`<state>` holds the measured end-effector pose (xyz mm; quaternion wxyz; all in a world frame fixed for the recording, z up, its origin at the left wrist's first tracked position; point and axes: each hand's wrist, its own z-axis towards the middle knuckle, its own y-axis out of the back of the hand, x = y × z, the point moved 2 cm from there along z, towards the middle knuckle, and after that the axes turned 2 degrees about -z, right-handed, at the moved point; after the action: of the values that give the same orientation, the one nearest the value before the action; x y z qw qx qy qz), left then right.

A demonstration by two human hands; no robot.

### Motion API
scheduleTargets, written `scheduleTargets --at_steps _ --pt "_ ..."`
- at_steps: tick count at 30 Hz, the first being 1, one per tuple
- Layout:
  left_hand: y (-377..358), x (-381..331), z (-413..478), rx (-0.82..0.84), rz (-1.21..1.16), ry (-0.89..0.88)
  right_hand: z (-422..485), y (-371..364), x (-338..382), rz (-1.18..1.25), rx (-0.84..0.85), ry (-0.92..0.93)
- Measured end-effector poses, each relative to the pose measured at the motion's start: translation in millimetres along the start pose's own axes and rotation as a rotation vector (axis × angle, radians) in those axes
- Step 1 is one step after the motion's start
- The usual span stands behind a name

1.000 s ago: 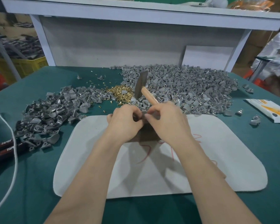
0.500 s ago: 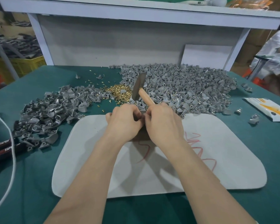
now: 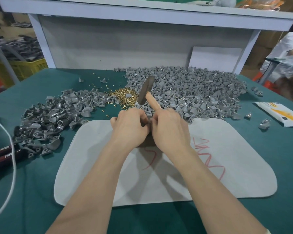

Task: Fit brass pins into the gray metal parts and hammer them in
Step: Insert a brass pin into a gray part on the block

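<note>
My left hand (image 3: 130, 127) and my right hand (image 3: 170, 129) meet at the far edge of the white mat (image 3: 227, 166), fingertips pinched together over something small hidden between them. A dark block (image 3: 147, 142) shows under the hands. My right hand also grips the wooden handle of a hammer (image 3: 146, 92), whose metal head points up and away. A heap of brass pins (image 3: 123, 97) lies just beyond the hands. Gray metal parts form a big pile (image 3: 193, 92) at the back right and another pile (image 3: 54, 119) at the left.
Red-handled pliers (image 3: 2, 152) and a white cable (image 3: 12, 159) lie at the left edge of the green table. A white and orange packet (image 3: 277, 114) and a few stray gray parts (image 3: 264, 124) sit at the right. A shelf frame stands behind the table.
Both hands stay together at the mat's far edge with only small finger shifts. The hammer head has tilted slightly; the view has shifted a little.
</note>
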<state>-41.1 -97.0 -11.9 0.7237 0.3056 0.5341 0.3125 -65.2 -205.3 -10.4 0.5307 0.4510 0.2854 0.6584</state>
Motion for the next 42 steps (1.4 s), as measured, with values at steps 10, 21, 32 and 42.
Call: scheduleTargets --at_steps 10,21,32,42 --pt "-1.5 -0.1 0.1 -0.011 -0.001 -0.023 1.3 2.3 0.1 0.021 0.020 -0.001" --pt "-1.7 0.0 -0.3 -0.018 -0.008 -0.015 1.6 3.0 -4.9 0.064 0.049 0.003" --pt "0.6 5.0 1.4 -0.052 0.025 0.056 4.4 20.1 -20.1 0.413 0.019 -0.009" --pt "3.9 12.5 2.4 -0.134 0.030 0.139 -2.9 53.1 -23.9 0.197 0.048 0.088"
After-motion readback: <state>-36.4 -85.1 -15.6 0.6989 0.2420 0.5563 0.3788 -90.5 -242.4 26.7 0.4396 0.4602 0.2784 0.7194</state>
